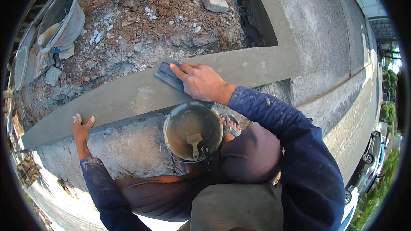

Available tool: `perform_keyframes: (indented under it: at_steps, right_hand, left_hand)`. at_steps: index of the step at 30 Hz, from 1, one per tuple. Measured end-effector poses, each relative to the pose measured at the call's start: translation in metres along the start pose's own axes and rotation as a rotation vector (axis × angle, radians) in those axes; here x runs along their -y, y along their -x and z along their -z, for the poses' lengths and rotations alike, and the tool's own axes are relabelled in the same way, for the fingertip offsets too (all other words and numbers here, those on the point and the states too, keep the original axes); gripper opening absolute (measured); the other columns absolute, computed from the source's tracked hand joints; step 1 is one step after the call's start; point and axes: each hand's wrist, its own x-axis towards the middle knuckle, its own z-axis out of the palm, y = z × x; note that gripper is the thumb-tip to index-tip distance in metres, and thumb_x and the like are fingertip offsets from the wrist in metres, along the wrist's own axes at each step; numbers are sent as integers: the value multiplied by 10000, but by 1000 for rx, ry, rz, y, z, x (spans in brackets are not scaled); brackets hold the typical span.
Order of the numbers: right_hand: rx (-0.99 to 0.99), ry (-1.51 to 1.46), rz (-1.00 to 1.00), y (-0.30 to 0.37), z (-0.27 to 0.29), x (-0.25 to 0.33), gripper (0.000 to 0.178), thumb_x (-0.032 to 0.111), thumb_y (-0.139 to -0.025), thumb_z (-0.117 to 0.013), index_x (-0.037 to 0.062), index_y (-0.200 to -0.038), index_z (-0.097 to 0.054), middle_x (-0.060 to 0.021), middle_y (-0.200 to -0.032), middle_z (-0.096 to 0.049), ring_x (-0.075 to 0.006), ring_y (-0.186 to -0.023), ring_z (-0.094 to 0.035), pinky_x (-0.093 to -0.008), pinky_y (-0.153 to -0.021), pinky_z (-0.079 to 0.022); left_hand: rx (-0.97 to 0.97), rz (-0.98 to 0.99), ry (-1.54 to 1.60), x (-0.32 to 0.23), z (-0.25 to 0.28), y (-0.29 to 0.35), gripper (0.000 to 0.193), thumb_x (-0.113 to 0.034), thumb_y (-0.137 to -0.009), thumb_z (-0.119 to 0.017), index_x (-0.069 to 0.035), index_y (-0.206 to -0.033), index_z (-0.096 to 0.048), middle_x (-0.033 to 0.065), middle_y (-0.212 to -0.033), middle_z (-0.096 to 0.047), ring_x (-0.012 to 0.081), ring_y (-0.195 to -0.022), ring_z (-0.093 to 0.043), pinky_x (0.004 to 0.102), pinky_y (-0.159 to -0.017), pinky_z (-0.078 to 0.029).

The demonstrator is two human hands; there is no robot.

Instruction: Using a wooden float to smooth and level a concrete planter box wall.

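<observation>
A round grey bucket (pixel 172 124) holding a flat brush (pixel 194 143) stands before a smooth grey cement ledge (pixel 128 94); the left hand (pixel 82 130) spreads empty fingers at the ledge's near edge, the right hand (pixel 203 82) clasps a flat rectangular grey float (pixel 165 73) on top; beyond lies rubble-strewn brown soil (pixel 141 13)

The float (pixel 168 76), a flat grey rectangle partly covered from view, lies on the ledge (pixel 128 94), slantwise to its length, with one end at the far edge. The ledge is a smooth grey-brown band of cement that turns away at its right corner, with pale spots near that corner and a pale patch left of the float.
</observation>
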Motion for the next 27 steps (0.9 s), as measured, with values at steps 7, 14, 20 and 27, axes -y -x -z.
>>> perform_keyframes:
  at_steps: [7, 14, 20, 27]
  right_hand:
    - [-169, 220, -899, 194, 87, -129, 627, 136, -810, -567, -33, -1402, -448, -242, -1102, -609, -427, -936, -633, -481, -834, -514]
    - [-175, -33, -710, 137, 56, -80, 652, 165, -844, -549, -37, -1438, -375, -278, -1147, -581, -455, -983, -608, -474, -886, -497]
    - [-4, 14, -574, 142, 74, -81, 692, 143, -800, -580, -1, -1448, -382, -206, -1072, -593, -398, -953, -627, -452, -855, -511]
    - [-204, 234, -999, 256, 100, -167, 672, 142, -819, -556, 19, -1459, -395, -238, -1154, -596, -419, -1018, -608, -451, -892, -492]
  left_hand:
    - [-12, -28, -15, -1, 3, -3, 989, -406, -733, -834, 180, -1382, -371, 346, -1495, -303, 345, -1447, -300, 345, -1156, -260]
    - [12, -16, -73, 1, 4, -5, 985, -434, -729, -828, 178, -1369, -396, 345, -1473, -343, 348, -1435, -325, 343, -1145, -280]
    - [7, -23, -63, 7, 5, -4, 1008, -470, -720, -822, 173, -1370, -398, 348, -1474, -338, 349, -1432, -333, 347, -1139, -290]
    - [27, -12, -35, 0, 4, -8, 1018, -451, -719, -829, 188, -1372, -379, 345, -1488, -320, 340, -1444, -312, 340, -1147, -270]
